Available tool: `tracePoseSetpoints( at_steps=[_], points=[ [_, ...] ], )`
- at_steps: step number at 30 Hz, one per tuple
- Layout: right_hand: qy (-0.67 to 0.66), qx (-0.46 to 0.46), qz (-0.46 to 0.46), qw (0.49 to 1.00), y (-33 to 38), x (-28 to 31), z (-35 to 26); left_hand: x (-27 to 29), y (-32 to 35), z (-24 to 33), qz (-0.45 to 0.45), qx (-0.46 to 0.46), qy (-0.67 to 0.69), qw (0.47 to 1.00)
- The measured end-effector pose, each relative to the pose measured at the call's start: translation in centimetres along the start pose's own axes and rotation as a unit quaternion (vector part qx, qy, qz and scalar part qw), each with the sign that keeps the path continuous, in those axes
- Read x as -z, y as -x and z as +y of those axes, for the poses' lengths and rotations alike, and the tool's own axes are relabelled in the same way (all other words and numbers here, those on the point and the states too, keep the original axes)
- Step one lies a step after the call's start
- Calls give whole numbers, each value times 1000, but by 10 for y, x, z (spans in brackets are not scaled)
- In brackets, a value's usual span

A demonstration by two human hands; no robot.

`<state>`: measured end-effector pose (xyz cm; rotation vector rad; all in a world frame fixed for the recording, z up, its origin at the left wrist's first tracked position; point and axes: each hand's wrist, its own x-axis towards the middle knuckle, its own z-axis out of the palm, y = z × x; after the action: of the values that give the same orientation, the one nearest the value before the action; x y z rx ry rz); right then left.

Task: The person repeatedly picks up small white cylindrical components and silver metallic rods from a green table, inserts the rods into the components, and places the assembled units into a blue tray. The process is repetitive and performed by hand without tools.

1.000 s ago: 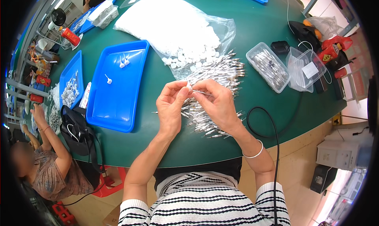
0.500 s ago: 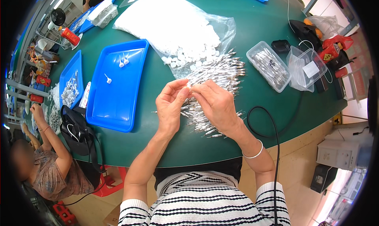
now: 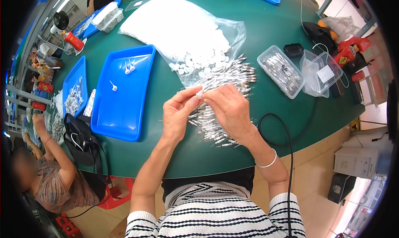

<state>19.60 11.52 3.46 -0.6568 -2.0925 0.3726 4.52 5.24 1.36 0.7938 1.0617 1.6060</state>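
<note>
I wear a white knit top (image 3: 220,211) with wavy black stripes (the striped sleeves (image 3: 286,209) end near my elbows), black clothing (image 3: 240,177) beyond its far edge, and a slim white bracelet (image 3: 270,161) on my right arm.

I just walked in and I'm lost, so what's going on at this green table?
A person's left hand pinches a small white piece, and the right hand meets it; whether that one grips anything else is hidden. A pile of thin metal rods lies under and beyond the hands. To the left, a blue tray holds three white-headed pieces.
</note>
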Motion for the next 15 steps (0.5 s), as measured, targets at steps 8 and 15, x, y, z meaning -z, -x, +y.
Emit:
tracePoseSetpoints(
  at_steps=[8,15],
  points=[
    [-34,8,0,999,0,-1,3,3,-1,-1,-11,1,0,1000],
    [-64,2,-24,998,-1,1,2,2,1,1,-12,6,-25,1000]
  ],
)
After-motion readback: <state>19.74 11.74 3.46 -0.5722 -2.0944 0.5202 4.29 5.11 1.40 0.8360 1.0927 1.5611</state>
